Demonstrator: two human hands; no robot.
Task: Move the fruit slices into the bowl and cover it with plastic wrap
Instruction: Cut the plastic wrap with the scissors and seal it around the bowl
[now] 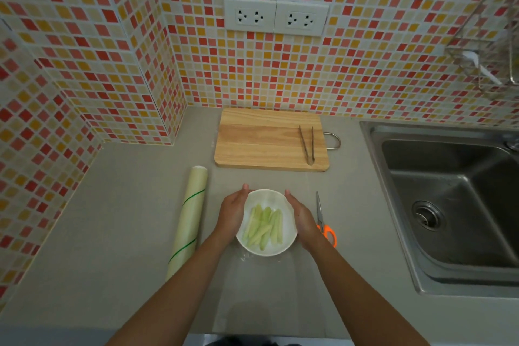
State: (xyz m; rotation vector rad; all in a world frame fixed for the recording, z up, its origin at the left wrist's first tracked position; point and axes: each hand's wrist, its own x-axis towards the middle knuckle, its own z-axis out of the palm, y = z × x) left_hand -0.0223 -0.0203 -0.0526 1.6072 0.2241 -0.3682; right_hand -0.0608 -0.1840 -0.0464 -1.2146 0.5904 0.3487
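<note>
A white bowl (266, 247) stands on the grey counter in front of me with several pale green fruit slices (264, 226) lying inside. A clear sheet of plastic wrap (247, 257) seems to lie over the bowl, with crinkled film showing at its near-left edge. My left hand (233, 212) presses flat against the bowl's left side. My right hand (302, 219) cups its right side. The plastic wrap roll (189, 219) lies lengthwise to the left of the bowl.
A wooden cutting board (266, 140) lies behind the bowl with metal tongs (307, 144) on its right part. Orange-handled scissors (324, 222) lie right of my right hand. A steel sink (449, 199) fills the right side. Tiled walls close the back and left.
</note>
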